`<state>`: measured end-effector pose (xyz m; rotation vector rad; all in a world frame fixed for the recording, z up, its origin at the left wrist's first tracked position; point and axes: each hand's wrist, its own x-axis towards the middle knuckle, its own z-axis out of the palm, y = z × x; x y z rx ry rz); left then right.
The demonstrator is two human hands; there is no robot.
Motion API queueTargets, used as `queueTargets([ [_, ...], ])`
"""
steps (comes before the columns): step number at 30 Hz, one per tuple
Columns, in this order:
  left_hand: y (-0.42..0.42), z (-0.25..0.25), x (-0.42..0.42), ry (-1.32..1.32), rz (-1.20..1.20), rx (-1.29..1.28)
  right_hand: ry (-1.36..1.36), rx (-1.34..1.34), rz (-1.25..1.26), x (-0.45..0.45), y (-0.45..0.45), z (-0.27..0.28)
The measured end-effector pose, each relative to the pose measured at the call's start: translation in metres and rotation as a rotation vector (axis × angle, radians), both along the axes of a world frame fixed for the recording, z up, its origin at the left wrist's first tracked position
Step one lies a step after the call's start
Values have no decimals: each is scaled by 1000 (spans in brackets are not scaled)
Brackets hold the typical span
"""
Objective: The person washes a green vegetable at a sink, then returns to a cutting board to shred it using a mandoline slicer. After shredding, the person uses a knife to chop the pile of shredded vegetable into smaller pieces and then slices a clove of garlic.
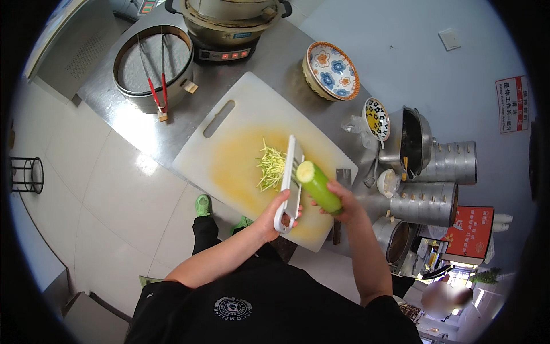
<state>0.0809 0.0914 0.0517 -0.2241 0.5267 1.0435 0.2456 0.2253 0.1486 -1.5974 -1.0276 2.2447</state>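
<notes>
My left hand (271, 217) grips the handle end of a white hand grater (289, 176), held tilted on edge over the cutting board. In my right hand (343, 202) is a green zucchini (319, 185), its pale cut end facing the grater's blade side; whether they touch I cannot tell. On the other side of the grater, a small heap of pale green shreds (271, 167) lies on the white plastic cutting board (240, 96). The board has yellowish stains and a slot handle at its far left corner.
A cleaver (343, 175) lies at the board's right edge. Beyond stand a round steamer with red-handled tongs (157, 95), an electric cooker (223, 43) with lit buttons, flowered bowls (333, 71), a small patterned bowl (377, 120) and metal steamers (423, 204). Another person (442, 299) is at lower right.
</notes>
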Motion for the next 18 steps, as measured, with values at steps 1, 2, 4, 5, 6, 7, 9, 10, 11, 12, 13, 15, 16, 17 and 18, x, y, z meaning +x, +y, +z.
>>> queueTargets([
  [1,0,4,0,-16,3,-21,72,-93,-15,3,-7,-1],
  [2,0,7,1,21,6,-20,32,-91,-33,6,-9,0],
  [4,-2,6,1,34,-31,-21,-32,-98,-70,9,-13,-5],
  [5,-2,4,1,40,-50,-21,-62,13,-25,8,-16,-6],
  [6,-3,1,3,39,-54,-26,-97,124,21,8,-19,-8],
  [7,-2,-2,4,37,-58,-31,-133,234,68,8,-23,-10],
  [9,-2,-6,5,28,-54,-27,-216,314,145,8,-31,-5],
  [10,0,-7,1,26,-38,-17,-250,355,193,4,-35,0],
  [11,0,-8,-2,24,-20,-7,-246,335,210,2,-45,9],
  [12,-1,-7,-1,24,-23,-8,-249,315,224,3,-58,24],
  [13,-3,-6,1,25,-25,-9,-251,295,238,3,-65,31],
  [15,-8,0,4,46,-43,0,-300,469,162,4,-35,-3],
  [16,-10,9,6,57,-71,17,-306,483,78,-8,-7,-9],
  [17,-11,15,8,72,-92,34,-305,500,-1,-13,7,-12],
  [18,-11,16,7,89,-107,37,-307,465,53,-8,8,-9],
])
